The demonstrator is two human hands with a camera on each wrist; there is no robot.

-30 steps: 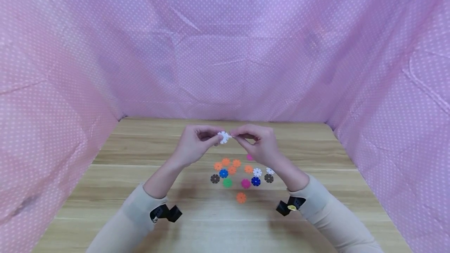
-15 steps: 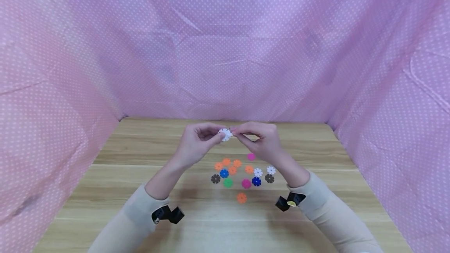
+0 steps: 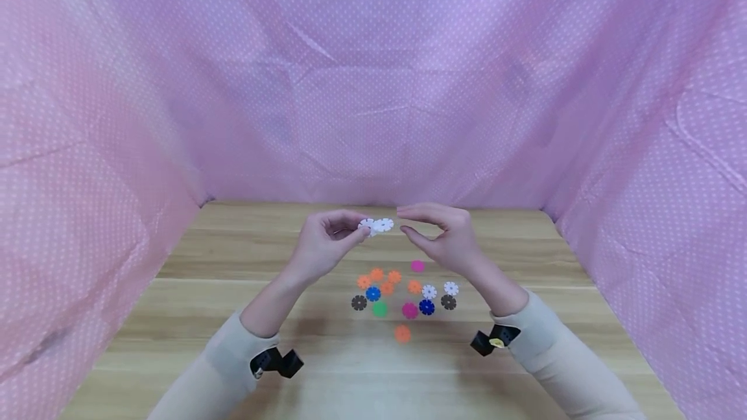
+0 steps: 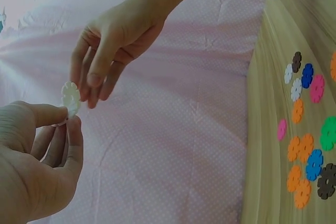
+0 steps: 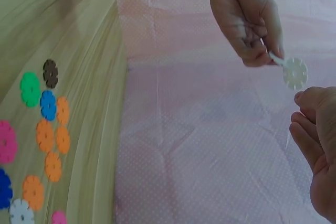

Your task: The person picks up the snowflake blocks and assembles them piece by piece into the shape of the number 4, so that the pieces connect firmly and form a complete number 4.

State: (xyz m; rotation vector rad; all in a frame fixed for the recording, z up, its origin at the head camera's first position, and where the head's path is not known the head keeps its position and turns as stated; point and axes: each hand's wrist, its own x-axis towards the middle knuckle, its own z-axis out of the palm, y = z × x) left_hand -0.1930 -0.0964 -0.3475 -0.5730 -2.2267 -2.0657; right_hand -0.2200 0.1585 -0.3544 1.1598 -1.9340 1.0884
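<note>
Two white notched discs (image 3: 383, 225), slotted together at an angle, are held above the far part of the table. My left hand (image 3: 328, 242) pinches one of them between thumb and fingers. In the right wrist view the outer disc (image 5: 295, 74) shows its face while the other is seen edge-on in the fingers. My right hand (image 3: 446, 236) is just to the right of the discs, thumb and fingers parted with a gap between them and nothing held. The left wrist view has the right hand (image 4: 118, 51) beyond the joined discs (image 4: 70, 98), apart from them.
Loose notched discs lie on the wooden table (image 3: 233, 258) below the hands: several orange ones (image 3: 403, 334), a green one (image 3: 380, 308), blue (image 3: 373, 293) and dark blue (image 3: 426, 307), pink (image 3: 410, 310), brown (image 3: 358, 303) and white (image 3: 429, 291). Pink dotted cloth (image 3: 373, 128) surrounds the table.
My right hand has let go of its white disc and drawn back to the right, its fingers spreading. That disc now stays joined to the one in my left hand.
</note>
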